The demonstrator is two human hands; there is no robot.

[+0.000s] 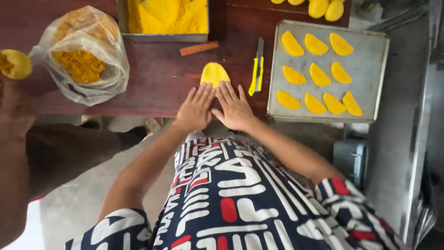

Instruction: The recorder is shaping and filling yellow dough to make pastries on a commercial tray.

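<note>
A flat oval piece of yellow dough (214,72) lies on the dark red wooden table (159,76). My left hand (196,108) and my right hand (233,107) lie flat side by side with fingers stretched out, their fingertips pressing on the near edge of the dough. Neither hand grips anything.
A metal tray (370,69) with several folded yellow half-moon pieces sits at right. A yellow utility knife (256,69) lies between dough and tray. A plastic bag of orange filling (82,55) is at left, a metal pan of yellow powder (166,18) at the back. Another person's arm (14,139) at far left holds a filled dough piece (16,64).
</note>
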